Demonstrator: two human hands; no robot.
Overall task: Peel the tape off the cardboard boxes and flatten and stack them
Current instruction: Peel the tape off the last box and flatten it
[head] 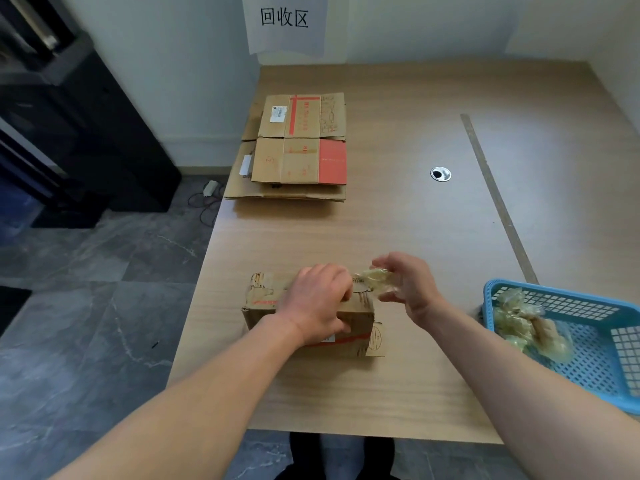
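Currently I read the left hand [313, 301] as grasping the cardboard box [263, 296], which stands at the near middle of the table [398, 220], with fingers curled on its top and the thumb on its near face. The right hand [405, 284] pinches a crumpled strip of clear tape [375, 280] just right of the box top. Flattened boxes [298, 161] lie stacked at the far left, and a blue basket [491, 296] at the near right holds wadded tape [526, 323].

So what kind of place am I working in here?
Likely an office recycling corner: the wall sign reads 回收区, recycling area; flattened boxes are stacked on a desk with a cable grommet; a blue basket holds peeled tape.
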